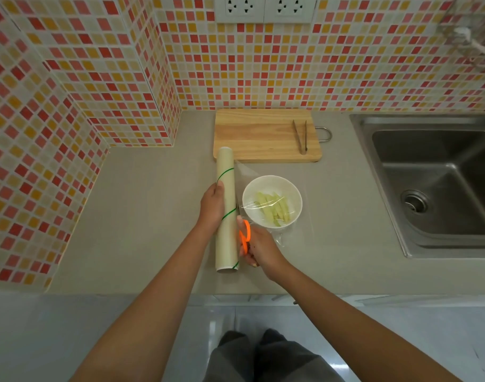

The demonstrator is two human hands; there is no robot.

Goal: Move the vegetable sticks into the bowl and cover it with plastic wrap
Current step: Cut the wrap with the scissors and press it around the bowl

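Note:
A white bowl on the grey counter holds pale green vegetable sticks. A clear sheet of plastic wrap lies stretched over the bowl, running from the roll to the bowl's right. My left hand grips the long cream plastic wrap roll, which lies just left of the bowl. My right hand holds orange-handled scissors, with the blades at the film beside the roll.
A wooden cutting board lies behind the bowl with wooden tongs on its right side. A steel sink fills the right. Tiled walls close the back and the left. The counter's front edge runs below my hands.

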